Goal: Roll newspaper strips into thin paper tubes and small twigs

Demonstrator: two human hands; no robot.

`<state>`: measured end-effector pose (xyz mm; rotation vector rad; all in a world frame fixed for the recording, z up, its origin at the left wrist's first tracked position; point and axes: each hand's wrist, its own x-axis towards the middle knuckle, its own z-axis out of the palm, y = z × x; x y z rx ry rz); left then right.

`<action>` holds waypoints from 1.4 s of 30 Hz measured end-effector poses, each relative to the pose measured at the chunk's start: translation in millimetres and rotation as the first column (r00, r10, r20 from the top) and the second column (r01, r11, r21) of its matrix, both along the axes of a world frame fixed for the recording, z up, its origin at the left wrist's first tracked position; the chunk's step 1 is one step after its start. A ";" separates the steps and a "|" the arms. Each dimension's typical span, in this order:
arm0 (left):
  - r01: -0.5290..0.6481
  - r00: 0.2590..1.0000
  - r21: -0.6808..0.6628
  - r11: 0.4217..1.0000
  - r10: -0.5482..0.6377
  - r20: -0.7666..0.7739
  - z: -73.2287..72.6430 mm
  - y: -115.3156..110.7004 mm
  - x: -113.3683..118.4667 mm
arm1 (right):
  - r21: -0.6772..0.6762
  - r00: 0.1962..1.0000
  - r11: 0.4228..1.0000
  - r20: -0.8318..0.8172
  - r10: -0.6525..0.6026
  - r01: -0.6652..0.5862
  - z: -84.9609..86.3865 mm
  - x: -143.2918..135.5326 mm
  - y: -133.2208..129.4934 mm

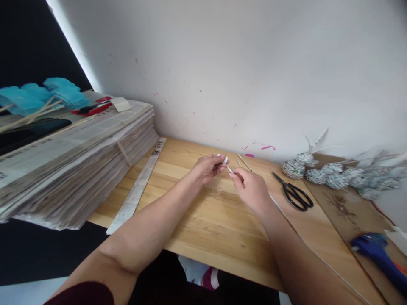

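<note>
Both hands meet above the wooden table (203, 220). Between the fingertips of my left hand (208, 168) is one end of a narrow white paper strand (229, 169), which looks folded or looped there. My right hand (251, 186) pinches the same strand a short way to the right, thumb against fingers. A long thin white cord-like length (307, 243) comes out from behind my right wrist and runs to the lower right; whether it is the same piece is hidden by the hand. Just behind the hands lie short white sticks (244, 162).
Black-handled scissors (294, 195) lie right of my right hand. Farther right are woven paper shapes (338, 176) on cardboard (337, 207) and a blue glue gun (378, 256). Left are a newspaper strip (140, 184) and a tall newspaper stack (95, 182) bearing a red-handled tool (92, 109).
</note>
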<state>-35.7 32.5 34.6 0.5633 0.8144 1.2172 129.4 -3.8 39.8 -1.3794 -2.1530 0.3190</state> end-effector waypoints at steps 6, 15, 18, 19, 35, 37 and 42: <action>0.044 0.999 0.017 0.999 -0.045 0.019 -3.5 2.0 -0.9 | -0.163 0.998 0.985 -0.057 0.041 -0.050 1.0 3.6 2.3; 0.098 0.992 0.051 0.994 -0.102 0.068 -3.4 1.2 -1.0 | -0.594 0.863 0.758 -0.499 -0.082 -0.271 7.3 7.3 0.4; 0.129 0.987 0.077 0.989 -0.136 0.086 -4.3 1.2 -1.2 | -0.590 0.868 0.768 -0.487 -0.092 -0.250 6.0 8.7 2.6; 0.130 0.987 0.077 0.988 -0.137 0.089 -4.5 1.1 -1.0 | -0.589 0.875 0.770 -0.477 -0.087 -0.244 5.4 9.2 3.6; 0.068 0.995 0.027 0.997 -0.070 0.067 -4.7 -0.3 1.7 | -0.034 0.999 0.999 0.039 0.030 -0.029 1.0 9.0 5.2; 0.070 0.996 0.016 0.997 -0.071 0.061 -4.1 -1.2 2.1 | -0.085 0.999 0.996 0.002 0.032 -0.032 2.3 9.0 5.1; 0.074 0.995 0.017 0.997 -0.075 0.062 -5.3 -2.0 2.8 | -0.098 1.000 0.995 0.010 0.016 -0.015 3.9 7.9 4.1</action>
